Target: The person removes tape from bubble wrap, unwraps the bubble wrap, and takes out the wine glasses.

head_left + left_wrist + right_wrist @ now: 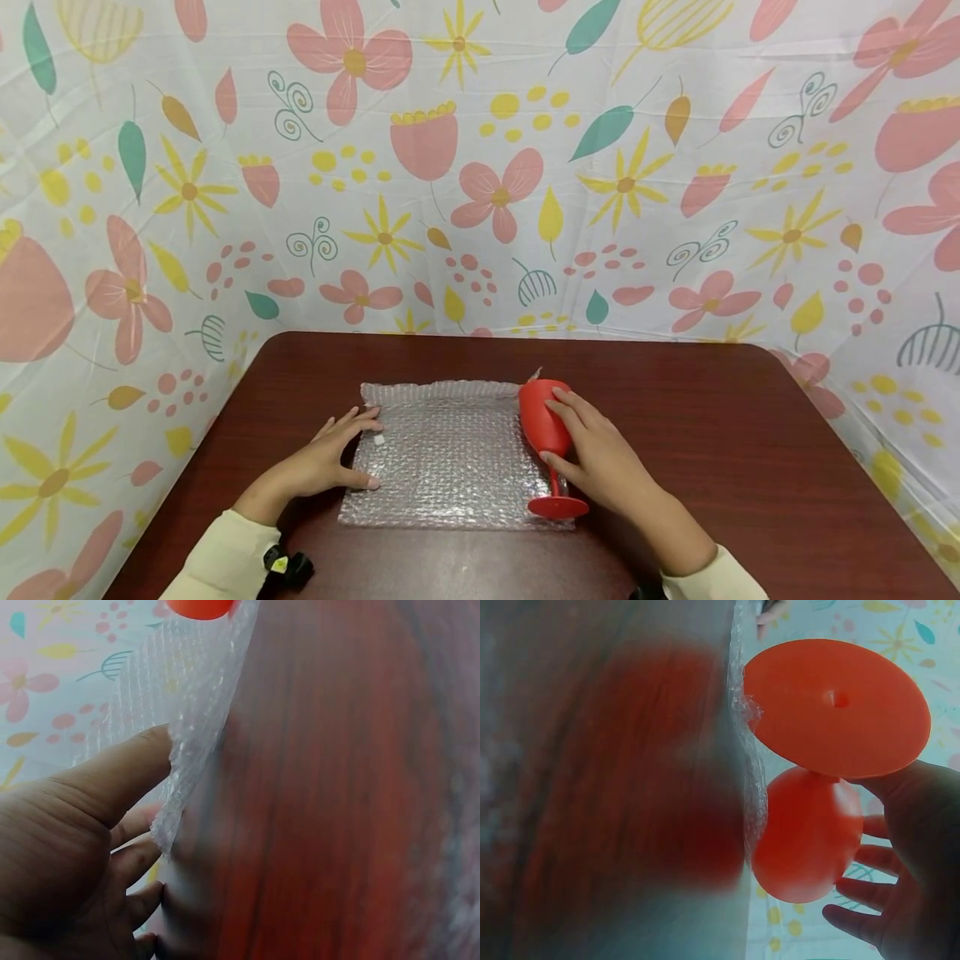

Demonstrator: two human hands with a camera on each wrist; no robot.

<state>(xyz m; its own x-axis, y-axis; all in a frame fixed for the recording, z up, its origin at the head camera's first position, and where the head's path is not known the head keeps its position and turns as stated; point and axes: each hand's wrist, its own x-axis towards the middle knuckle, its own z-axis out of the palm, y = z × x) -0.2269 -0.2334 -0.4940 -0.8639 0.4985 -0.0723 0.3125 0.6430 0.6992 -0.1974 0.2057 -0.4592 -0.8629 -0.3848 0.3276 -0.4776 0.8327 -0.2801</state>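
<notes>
A red plastic goblet [543, 417] lies on its side along the right edge of a bubble wrap sheet [450, 458], its round base toward me. My right hand [603, 454] rests against the goblet's right side, fingers spread along the bowl and thumb near the stem. In the right wrist view the goblet's base [840, 709] covers part of the thumb. My left hand [318, 458] touches the sheet's left edge with thumb and fingers spread apart. From the left wrist view, the thumb [127, 769] lies at the wrap [199, 727].
The sheet and goblet lie on a dark red-brown wooden table [697, 408]. A white cloth [480, 167] printed with flowers and leaves hangs behind the table and along its sides. A small white patch [378, 439] sits on the wrap near the left fingers.
</notes>
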